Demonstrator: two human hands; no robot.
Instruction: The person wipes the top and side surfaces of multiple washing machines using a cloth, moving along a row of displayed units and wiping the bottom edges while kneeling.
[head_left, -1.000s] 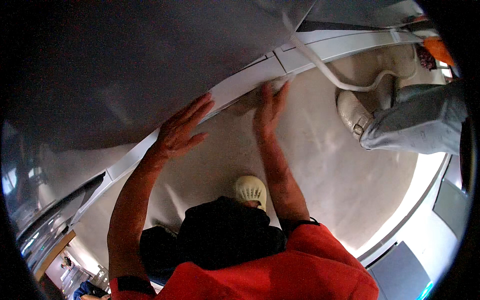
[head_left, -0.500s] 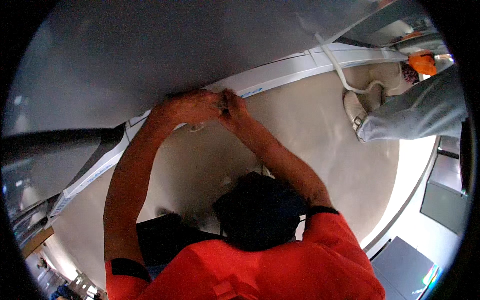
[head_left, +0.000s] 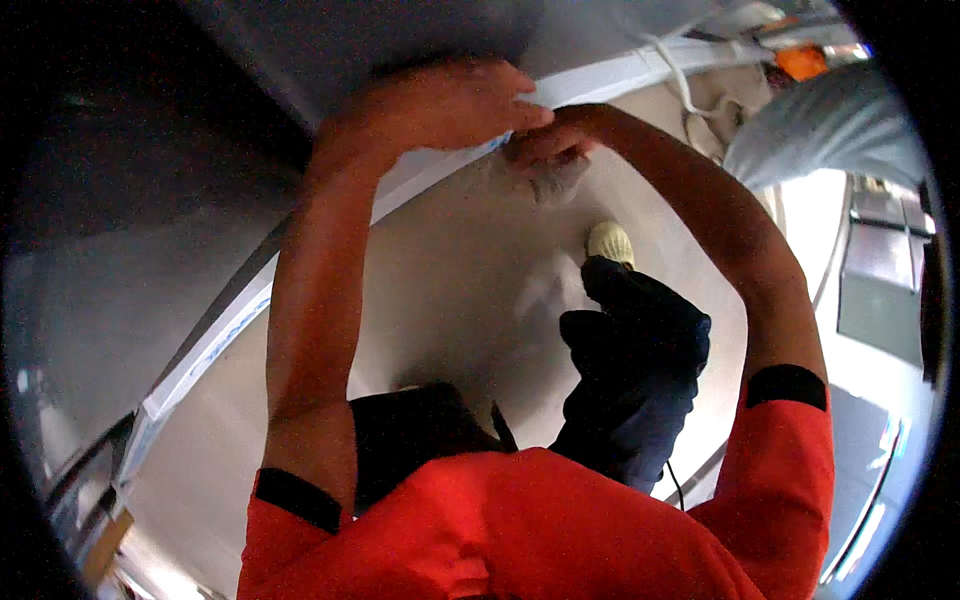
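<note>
My left hand (head_left: 445,105) reaches up against the lower part of a dark grey panel (head_left: 330,45), its fingers stretched out to the right and apart. My right hand (head_left: 552,140) is just below and to the right of those fingertips, with its fingers curled in. What it holds, if anything, I cannot make out. Under its fingers shows a pale, blurred patch (head_left: 558,183), which may be a thing or a shine on the floor. Both hands are beside the white base strip (head_left: 420,180) that runs along the panel's foot.
On the left stands another dark panel (head_left: 130,250) above the white strip. At the upper right are a white hose (head_left: 680,85), a person's grey trouser leg (head_left: 835,120) and an orange object (head_left: 800,62). My dark-trousered leg (head_left: 640,360) and pale shoe (head_left: 610,243) rest on the beige floor (head_left: 450,270).
My hands were close together and have moved up and right in the view. My left fingers have straightened. The view has shifted, and my leg and shoe now show.
</note>
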